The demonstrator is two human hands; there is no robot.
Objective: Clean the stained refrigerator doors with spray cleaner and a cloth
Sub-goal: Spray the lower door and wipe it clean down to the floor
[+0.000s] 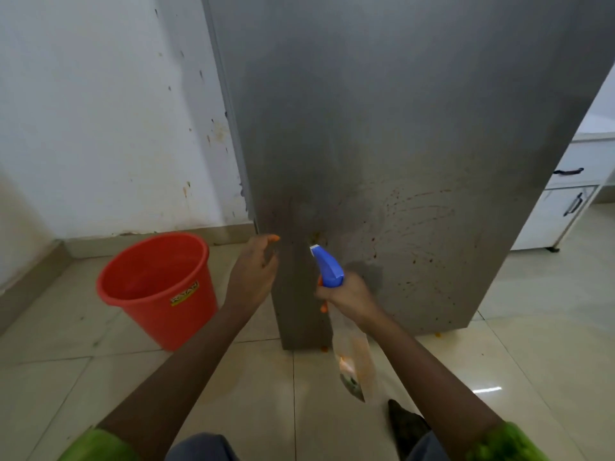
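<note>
Grey refrigerator door, reddish splatter low down, just ahead of the fingertips. Right hand grips spray bottle, nozzle close to door. Left hand fingers loosely curled, holding nothing, beside door edge. Red bucket further left.

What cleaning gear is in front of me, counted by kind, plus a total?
Red bucket: 1
Spray bottle: 1, gripped by the right hand
Total: 2
</note>
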